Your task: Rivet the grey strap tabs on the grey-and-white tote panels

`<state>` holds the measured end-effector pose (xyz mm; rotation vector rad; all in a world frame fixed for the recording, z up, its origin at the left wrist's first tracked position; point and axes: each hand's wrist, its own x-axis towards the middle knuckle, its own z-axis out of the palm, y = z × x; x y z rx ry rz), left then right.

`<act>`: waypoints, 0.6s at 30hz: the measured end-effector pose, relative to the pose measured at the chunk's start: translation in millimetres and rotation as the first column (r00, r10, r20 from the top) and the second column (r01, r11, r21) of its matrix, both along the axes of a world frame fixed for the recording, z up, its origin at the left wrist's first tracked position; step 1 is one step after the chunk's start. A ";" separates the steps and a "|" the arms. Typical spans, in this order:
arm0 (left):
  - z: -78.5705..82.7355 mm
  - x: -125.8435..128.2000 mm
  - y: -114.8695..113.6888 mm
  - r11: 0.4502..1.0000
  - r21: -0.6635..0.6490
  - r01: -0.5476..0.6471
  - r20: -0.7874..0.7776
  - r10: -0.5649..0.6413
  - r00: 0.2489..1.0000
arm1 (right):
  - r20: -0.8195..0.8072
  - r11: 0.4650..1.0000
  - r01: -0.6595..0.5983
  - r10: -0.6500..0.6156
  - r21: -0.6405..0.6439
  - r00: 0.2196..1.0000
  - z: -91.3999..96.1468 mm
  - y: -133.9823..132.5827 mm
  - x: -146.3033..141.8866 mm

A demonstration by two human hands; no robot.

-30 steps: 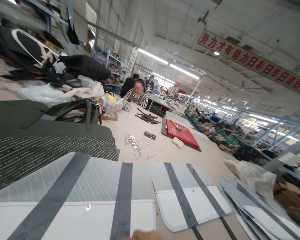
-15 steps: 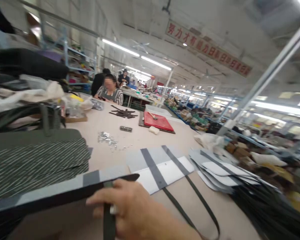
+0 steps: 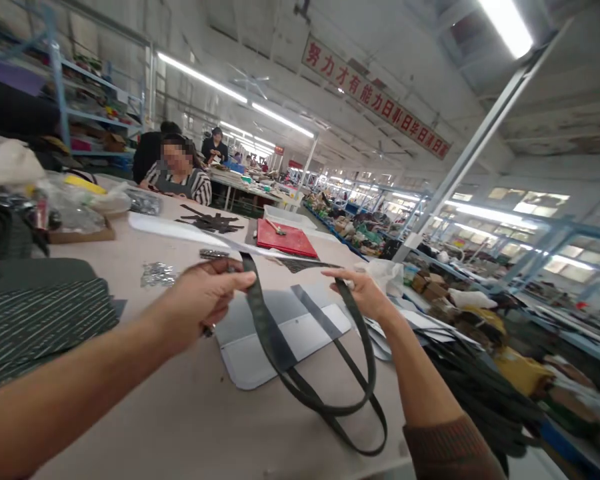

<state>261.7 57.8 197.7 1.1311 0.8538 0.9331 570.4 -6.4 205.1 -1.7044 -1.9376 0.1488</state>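
My left hand (image 3: pixel 205 297) and my right hand (image 3: pixel 363 293) hold a grey and white bag panel (image 3: pixel 190 232) up edge-on above the table, one hand at each end. Both hands are closed on it where the dark handle strap (image 3: pixel 300 373) joins. The strap hangs down in a loop to the table. Under it lies another grey and white panel (image 3: pixel 275 337) flat on the beige table (image 3: pixel 180 413).
Striped dark fabric (image 3: pixel 35 327) lies at the left. A stack of panels and dark straps (image 3: pixel 460 373) sits at the right. Farther off are metal fittings (image 3: pixel 157 273), a red mat (image 3: pixel 285 239), and a seated person in a striped top (image 3: pixel 180 177).
The camera has swung right and up. The panel that lay flat in front of me is now lifted off the table, with both hands gripping it and its strap dangling.
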 end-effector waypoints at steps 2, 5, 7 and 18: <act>-44.5 41.7 -4.9 0.996 -0.075 0.050 -0.035 -0.053 0.998 | 0.068 0.991 0.097 -0.091 -0.090 0.993 -31.4 -13.1 24.4; -119.6 88.1 -21.7 0.988 -0.145 0.055 -0.137 -0.075 0.988 | 0.179 0.949 0.239 -0.204 -0.207 0.963 -83.2 -31.2 49.9; -162.0 106.9 -34.1 0.985 -0.160 0.066 -0.205 -0.099 0.974 | 0.256 0.895 0.360 -0.295 -0.262 0.921 -112.3 -42.7 61.3; -216.0 135.9 -34.2 0.935 -0.216 0.282 -0.490 -0.354 0.797 | 0.387 0.725 0.594 -0.466 -0.348 0.796 -179.0 -51.6 69.0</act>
